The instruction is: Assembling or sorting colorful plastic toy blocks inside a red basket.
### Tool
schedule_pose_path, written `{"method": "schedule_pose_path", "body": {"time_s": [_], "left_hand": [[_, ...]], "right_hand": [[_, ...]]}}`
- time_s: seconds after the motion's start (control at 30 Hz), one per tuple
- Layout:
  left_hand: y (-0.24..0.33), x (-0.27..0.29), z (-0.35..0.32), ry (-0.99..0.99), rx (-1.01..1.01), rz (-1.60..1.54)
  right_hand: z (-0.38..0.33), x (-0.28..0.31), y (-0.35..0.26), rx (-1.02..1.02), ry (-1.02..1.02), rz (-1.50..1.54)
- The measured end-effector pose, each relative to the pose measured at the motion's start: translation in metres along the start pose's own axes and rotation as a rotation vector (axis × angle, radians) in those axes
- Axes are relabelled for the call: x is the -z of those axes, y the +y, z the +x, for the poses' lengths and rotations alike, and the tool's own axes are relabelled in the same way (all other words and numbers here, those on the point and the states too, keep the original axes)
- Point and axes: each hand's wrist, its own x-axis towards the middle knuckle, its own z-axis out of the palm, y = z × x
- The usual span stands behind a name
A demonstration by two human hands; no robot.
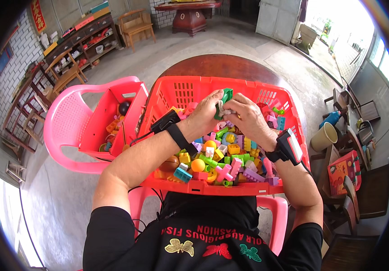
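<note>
Above a red plastic basket (194, 187) full of mixed building blocks, my two hands meet over one green plastic toy piece (227, 95). My left hand (202, 116) is closed around it, its upper end sticking out past the thumb. My right hand (249, 116) pinches a crumpled grey-white cloth (222, 110) against the piece. The fingers partly hide both, so the piece's full shape does not show. Below the hands lie an orange ball (198, 165), a pink block (224, 172), a blue block (182, 175) and a brown ball (169, 163).
The basket stands on a round brown table (221, 65). At the left, a pink plastic chair (61, 124) carries a red box (96, 119) with several toys and a black ball (124, 107). Wooden stools, a cream bucket (324, 137) and a red bag (342, 174) are at the right.
</note>
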Motion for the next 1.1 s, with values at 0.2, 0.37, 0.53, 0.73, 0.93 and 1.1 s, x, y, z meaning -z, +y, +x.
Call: {"method": "schedule_pose_path", "body": {"time_s": [0.2,0.37,0.53,0.73,0.93,1.1], "left_hand": [[-0.009,0.003,0.0,-0.048,-0.024,0.0],[-0.011,-0.008,-0.008,-0.03,0.036,0.089],[-0.012,-0.012,-0.009,0.062,0.05,0.107],[-0.013,-0.01,-0.01,0.058,0.041,0.151],[-0.009,0.01,0.002,-0.075,-0.065,0.041],[-0.002,-0.001,-0.001,-0.035,-0.094,0.01]], "right_hand": [[0.0,0.008,0.013,-0.034,0.0,-0.125],[-0.003,0.005,0.014,-0.12,0.07,-0.164],[0.001,0.006,0.011,-0.177,0.166,-0.174],[0.0,0.003,0.01,-0.151,0.112,-0.122],[-0.002,-0.005,-0.005,-0.095,0.0,0.009],[0.003,0.001,-0.009,-0.016,-0.038,-0.055]]}}
